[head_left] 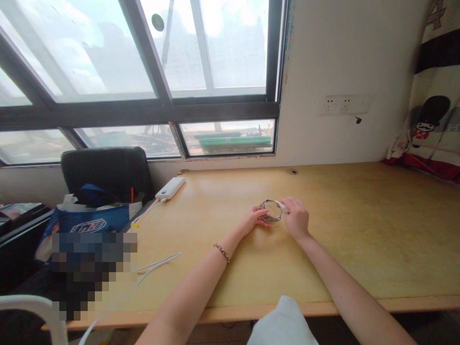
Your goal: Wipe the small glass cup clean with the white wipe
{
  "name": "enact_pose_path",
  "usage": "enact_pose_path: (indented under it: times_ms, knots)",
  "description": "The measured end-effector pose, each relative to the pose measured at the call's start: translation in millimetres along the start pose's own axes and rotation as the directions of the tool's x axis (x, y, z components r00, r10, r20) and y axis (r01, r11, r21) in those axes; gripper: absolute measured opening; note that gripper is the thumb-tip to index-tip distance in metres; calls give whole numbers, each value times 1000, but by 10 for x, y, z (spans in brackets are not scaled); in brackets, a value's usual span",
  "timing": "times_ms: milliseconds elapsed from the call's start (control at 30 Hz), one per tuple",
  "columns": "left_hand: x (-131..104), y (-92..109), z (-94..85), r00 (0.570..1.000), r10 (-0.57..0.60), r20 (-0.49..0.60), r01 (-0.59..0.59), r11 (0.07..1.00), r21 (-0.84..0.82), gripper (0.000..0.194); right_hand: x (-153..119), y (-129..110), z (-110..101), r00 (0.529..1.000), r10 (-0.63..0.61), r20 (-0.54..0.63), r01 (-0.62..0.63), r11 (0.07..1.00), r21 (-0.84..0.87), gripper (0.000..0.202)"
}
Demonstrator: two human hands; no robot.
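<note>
Over the middle of the wooden table, my left hand [258,217] is closed around the left side of a clear drinking glass [273,211]. The glass has a faceted, many-sided rim, and its round opening faces me. At the right side of the rim is my right hand [295,216], its fingers bent together around a small white piece [281,205] that looks like paper or cloth. That piece touches or nearly touches the rim; most of it is hidden by the fingers. A beaded bracelet [222,253] circles my left wrist.
The wooden table [366,230] reaches back to the wall. A white power bank [170,188] with a cable lies at its left edge, and a loose white cable [160,262] lies nearer. Left of the table, a blue bag [93,220] rests on a black chair [108,167].
</note>
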State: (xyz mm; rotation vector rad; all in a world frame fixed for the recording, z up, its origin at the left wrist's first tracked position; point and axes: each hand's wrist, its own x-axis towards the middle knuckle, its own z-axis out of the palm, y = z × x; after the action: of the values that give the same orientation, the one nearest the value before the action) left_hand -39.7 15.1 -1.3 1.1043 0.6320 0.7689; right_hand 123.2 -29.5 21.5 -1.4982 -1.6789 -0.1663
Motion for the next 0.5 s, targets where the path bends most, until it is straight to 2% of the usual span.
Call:
enact_pose_path:
  times_ms: [133,267,367,500]
  knots:
    - [-5,-6,1,999,40,-14,-39,999,7,36,-34,-30,22,990,-61,125,63,998,-8,24]
    - [-12,-12,5,998,65,-25,-64,998,27,36,-20,-68,9,947,-197,254,180,980,87,21]
    - [-23,-5,14,991,111,-75,-111,994,10,37,-14,-116,-16,914,-297,275,259,951,168,22]
    - [-23,6,15,978,150,-146,-156,987,-31,40,-17,-142,-6,883,-360,301,289,922,256,33]
